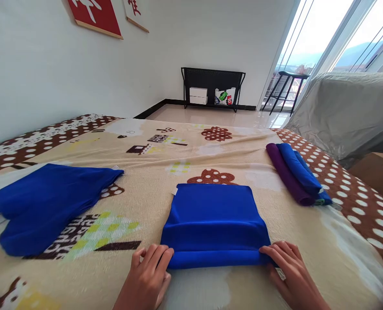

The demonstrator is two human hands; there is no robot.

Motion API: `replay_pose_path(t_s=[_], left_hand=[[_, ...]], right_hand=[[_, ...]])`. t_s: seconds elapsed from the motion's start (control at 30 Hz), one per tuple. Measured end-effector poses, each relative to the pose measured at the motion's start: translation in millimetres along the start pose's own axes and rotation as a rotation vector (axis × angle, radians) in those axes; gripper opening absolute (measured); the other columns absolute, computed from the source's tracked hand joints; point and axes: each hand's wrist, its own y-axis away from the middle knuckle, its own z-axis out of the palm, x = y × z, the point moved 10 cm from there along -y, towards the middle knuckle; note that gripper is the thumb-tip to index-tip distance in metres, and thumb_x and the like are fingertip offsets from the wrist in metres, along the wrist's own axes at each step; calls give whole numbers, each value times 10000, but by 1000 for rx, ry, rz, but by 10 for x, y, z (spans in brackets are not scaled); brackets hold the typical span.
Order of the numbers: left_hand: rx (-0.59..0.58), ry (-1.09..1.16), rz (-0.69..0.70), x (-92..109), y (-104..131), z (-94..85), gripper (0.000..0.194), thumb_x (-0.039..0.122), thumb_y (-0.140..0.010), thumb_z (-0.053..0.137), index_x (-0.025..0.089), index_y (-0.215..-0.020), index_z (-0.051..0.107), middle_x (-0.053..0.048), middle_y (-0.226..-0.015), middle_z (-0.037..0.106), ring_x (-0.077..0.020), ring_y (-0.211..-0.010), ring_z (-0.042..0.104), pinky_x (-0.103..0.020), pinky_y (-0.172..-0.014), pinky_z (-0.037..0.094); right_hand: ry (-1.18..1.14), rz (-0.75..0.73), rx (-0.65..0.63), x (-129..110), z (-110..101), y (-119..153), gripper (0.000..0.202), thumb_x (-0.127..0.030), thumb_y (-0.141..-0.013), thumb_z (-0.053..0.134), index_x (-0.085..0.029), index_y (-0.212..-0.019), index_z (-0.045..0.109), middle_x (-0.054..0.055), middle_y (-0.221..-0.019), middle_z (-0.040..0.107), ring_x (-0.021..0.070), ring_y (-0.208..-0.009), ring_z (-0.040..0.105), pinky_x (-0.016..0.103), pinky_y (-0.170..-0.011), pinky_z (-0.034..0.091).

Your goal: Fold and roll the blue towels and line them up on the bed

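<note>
A blue cloth (215, 206) lies on the bed in front of me, its near edge turned over into a flat roll. My left hand (149, 273) pinches the left end of that roll, fingers closed. At the right end, my right hand (290, 269) grips the roll between thumb and fingers. A crease runs across the cloth just beyond the roll, and a small white tag sticks out at its far left corner. To the left a loose blue cloth (49, 202) is spread unevenly. Rolled cloths, one purple (288, 176) and some blue (299, 170), lie together at the right.
A cream patterned blanket (152, 185) with brown dotted borders covers the bed. Beyond it stands a black rack (213, 79) against the wall. At the right are a covered grey piece of furniture (349, 103), a cardboard box (372, 172) and a dark stool (291, 75).
</note>
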Motion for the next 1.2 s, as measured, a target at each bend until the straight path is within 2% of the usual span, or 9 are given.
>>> replay_pose_path(t_s=[0.17, 0.3, 0.4, 0.5, 0.77, 0.87, 0.97, 1.1, 1.2], left_hand=[[-115, 75, -96, -15, 62, 13, 318, 19, -778, 450, 204, -948, 644, -12, -844, 672, -214, -869, 621, -406, -878, 342], [96, -3, -207, 203, -130, -19, 291, 71, -875, 481, 209, -1050, 668, -49, -1017, 731, -224, -996, 651, -443, -972, 312], [249, 96, 4, 717, -289, 30, 334, 83, -934, 409, 182, -1121, 667, -51, -1105, 741, -175, -1094, 642, -368, -1051, 336], [207, 62, 205, 990, -333, 164, 382, 96, -948, 365, 134, -1205, 645, -57, -1209, 719, -160, -1206, 600, -308, -1081, 370], [48, -93, -12, -34, 54, 144, 475, 250, -958, 492, 143, -1421, 495, -66, -1355, 641, -177, -1249, 591, -344, -1203, 224], [127, -145, -111, -115, 111, 21, 462, 215, -936, 517, 171, -1396, 530, -76, -1316, 666, -195, -1155, 653, -429, -1239, 96], [151, -124, -86, 182, -48, -27, 464, 126, -902, 512, 162, -1361, 565, -76, -1318, 665, -193, -1180, 642, -442, -1240, 61], [75, 20, 164, 827, -382, 103, 460, 95, -883, 460, 132, -1321, 594, -59, -1327, 661, -162, -1255, 592, -309, -1149, 318], [38, 1, 176, 911, -491, 235, 440, 190, -916, 478, 120, -1337, 582, -72, -1351, 643, -174, -1232, 607, -302, -1031, 444]], right_hand=[[80, 7, 22, -84, -2, 36, 252, -142, -875, 495, -215, -1094, 595, 17, -941, 675, 187, -902, 604, 355, -886, 376], [200, 123, 206, -245, 94, -31, 277, -114, -867, 486, -210, -1077, 640, 82, -1135, 680, 246, -1041, 612, 407, -911, 389], [102, -33, 200, -716, 303, -213, 405, -79, -853, 461, -183, -1211, 618, 61, -1196, 694, 202, -1122, 620, 357, -964, 403], [107, -104, 145, -978, 440, -365, 448, -118, -895, 452, -150, -1328, 560, 41, -1288, 670, 173, -1200, 602, 322, -1021, 385], [249, 178, 86, -95, 302, 56, 532, -434, -1011, 420, -163, -1468, 418, 83, -1382, 602, 234, -1239, 586, 404, -1076, 321], [309, 222, 111, 35, 229, 193, 514, -423, -1010, 406, -144, -1439, 451, 116, -1368, 608, 275, -1221, 596, 464, -1080, 287], [337, 210, 155, -164, 195, 74, 436, -314, -969, 467, -152, -1370, 523, 116, -1353, 619, 289, -1215, 598, 502, -1108, 222], [195, 17, 138, -758, 336, -357, 410, -159, -925, 458, -150, -1323, 557, 57, -1313, 654, 196, -1215, 603, 378, -1108, 273], [175, 10, 77, -892, 466, -554, 411, -249, -962, 464, -141, -1351, 543, 40, -1349, 630, 182, -1233, 590, 349, -1081, 316]])
